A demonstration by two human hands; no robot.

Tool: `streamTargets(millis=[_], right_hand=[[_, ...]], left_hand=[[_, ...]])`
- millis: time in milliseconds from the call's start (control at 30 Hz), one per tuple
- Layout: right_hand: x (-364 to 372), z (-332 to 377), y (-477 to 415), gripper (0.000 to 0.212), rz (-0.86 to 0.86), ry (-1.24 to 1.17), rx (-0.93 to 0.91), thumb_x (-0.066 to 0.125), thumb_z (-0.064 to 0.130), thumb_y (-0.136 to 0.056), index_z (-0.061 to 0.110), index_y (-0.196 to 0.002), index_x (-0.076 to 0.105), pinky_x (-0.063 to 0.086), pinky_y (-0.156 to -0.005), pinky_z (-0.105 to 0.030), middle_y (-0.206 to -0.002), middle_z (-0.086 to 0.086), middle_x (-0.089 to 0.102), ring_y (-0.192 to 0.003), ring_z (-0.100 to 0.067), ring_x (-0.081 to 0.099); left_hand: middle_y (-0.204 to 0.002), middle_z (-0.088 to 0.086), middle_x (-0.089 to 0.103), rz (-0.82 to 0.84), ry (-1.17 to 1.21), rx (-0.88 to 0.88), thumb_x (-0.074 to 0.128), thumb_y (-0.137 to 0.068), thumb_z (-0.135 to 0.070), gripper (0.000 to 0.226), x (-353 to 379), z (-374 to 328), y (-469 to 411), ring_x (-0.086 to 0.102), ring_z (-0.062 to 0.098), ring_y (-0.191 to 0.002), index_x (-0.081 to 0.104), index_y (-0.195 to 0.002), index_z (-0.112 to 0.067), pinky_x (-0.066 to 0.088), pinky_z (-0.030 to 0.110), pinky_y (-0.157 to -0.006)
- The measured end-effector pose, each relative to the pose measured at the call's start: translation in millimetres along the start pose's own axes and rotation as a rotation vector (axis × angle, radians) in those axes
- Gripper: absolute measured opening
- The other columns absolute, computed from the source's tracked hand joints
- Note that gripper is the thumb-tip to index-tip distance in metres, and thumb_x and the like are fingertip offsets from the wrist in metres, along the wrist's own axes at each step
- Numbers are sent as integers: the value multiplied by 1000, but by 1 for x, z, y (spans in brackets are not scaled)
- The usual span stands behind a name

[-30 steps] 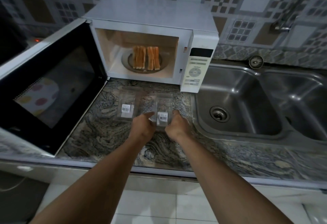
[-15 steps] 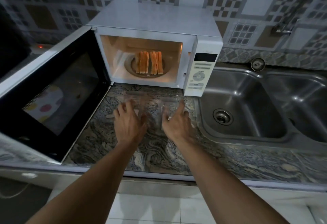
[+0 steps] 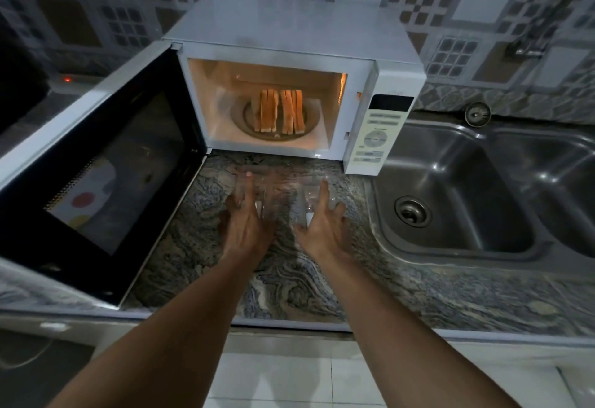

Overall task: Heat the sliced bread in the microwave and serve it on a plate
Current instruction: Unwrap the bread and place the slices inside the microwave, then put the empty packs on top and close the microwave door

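White microwave (image 3: 289, 31) on the marble counter (image 3: 322, 295), door (image 3: 96, 166) swung fully open to the left, inside lit orange. Bread slices (image 3: 279, 115) stand on edge in 2 groups on the round plate (image 3: 309, 124) inside the microwave. Left hand (image 3: 246, 225) and right hand (image 3: 325, 227) both reach forward over the counter just in front of the microwave, palms down, fingers spread, gripping nothing. Under and between the fingers sit clear plastic containers (image 3: 283, 195), blurred; cannot tell if the fingertips touch them. White label (image 3: 309, 217) peeks out by the right thumb. Steel sink (image 3: 467, 188) to the right of the microwave, tap (image 3: 528, 44) above it on the tiled wall (image 3: 96, 5).
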State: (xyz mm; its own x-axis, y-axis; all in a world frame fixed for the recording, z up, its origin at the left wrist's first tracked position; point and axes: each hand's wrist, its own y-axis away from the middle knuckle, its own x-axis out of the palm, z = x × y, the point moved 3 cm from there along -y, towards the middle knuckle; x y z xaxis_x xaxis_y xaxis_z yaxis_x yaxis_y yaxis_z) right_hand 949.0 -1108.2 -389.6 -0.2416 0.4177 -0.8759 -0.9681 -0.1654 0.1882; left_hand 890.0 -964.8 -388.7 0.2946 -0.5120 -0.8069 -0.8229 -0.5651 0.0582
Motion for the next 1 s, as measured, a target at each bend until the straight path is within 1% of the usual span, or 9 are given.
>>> streamTargets(millis=[100, 200, 333, 467, 567, 633, 767, 933, 1000], right_hand=[[1, 0, 2, 112, 14, -2, -9, 75, 44, -85, 42, -151, -16, 50, -95, -52, -157, -22, 17, -131, -47, 41], [1, 1, 6, 116, 14, 1, 16, 79, 41, -83, 40, -153, -14, 48, -98, -53, -159, -21, 16, -134, -46, 38], [-10, 6, 11, 117, -22, 4, 0, 80, 42, -81, 38, -153, -12, 49, -98, -50, -153, -22, 25, -129, -44, 42], [-35, 16, 19, 122, -40, -9, 0, 83, 43, -77, 38, -154, -13, 48, -98, -51, -153, -22, 25, -132, -45, 40], [-60, 23, 30, 123, -59, -35, 5, 83, 39, -79, 40, -153, -15, 46, -102, -50, -156, -22, 21, -134, -44, 39], [-77, 27, 34, 122, -61, -66, 9, 82, 37, -80, 41, -153, -15, 46, -102, -49, -155, -22, 23, -133, -43, 41], [-120, 43, 53, 118, -103, -115, 0, 82, 37, -80, 41, -151, -13, 47, -102, -50, -153, -21, 27, -131, -43, 45], [-167, 64, 71, 116, -197, -148, -9, 83, 36, -76, 40, -149, -7, 49, -100, -52, -147, -20, 36, -126, -42, 49], [-185, 74, 74, 117, -235, -164, -20, 84, 35, -75, 40, -150, -6, 47, -103, -52, -150, -20, 34, -130, -42, 47]], left_hand=[[-148, 22, 31, 47, 34, 10, 62, -94, -36, 96, -2, 3, 2, 51, 38, -117, -12, -155, -37, 35, 32, -81], [-147, 23, 32, 35, 27, 20, 65, -92, -38, 100, -5, 7, 4, 49, 38, -119, -13, -155, -37, 39, 37, -91], [-139, 22, 39, 19, 83, 38, 61, -93, -46, 94, -17, 4, 7, 51, 38, -116, -10, -155, -39, 40, 35, -86], [-149, 20, 30, -19, -3, 133, 63, -92, -41, 100, -42, -14, 19, 46, 45, -124, -21, -147, -45, 44, 47, -93], [-148, 21, 30, -59, -15, 128, 71, -82, -45, 108, -62, -25, 19, 43, 48, -125, -11, -153, -41, 43, 53, -98], [-145, 21, 34, -40, -11, 136, 74, -80, -45, 112, -73, -37, 18, 42, 46, -124, -11, -153, -42, 42, 53, -100], [-140, 20, 40, -96, 14, 243, 74, -80, -43, 111, -115, -67, 26, 47, 44, -118, -10, -152, -44, 46, 52, -94], [-143, 19, 38, -162, 42, 361, 74, -79, -42, 105, -161, -94, 29, 47, 43, -121, 0, -153, -38, 44, 49, -96], [-146, 20, 36, -199, 30, 398, 68, -84, -47, 99, -180, -104, 27, 45, 42, -123, 0, -155, -36, 43, 49, -100]])
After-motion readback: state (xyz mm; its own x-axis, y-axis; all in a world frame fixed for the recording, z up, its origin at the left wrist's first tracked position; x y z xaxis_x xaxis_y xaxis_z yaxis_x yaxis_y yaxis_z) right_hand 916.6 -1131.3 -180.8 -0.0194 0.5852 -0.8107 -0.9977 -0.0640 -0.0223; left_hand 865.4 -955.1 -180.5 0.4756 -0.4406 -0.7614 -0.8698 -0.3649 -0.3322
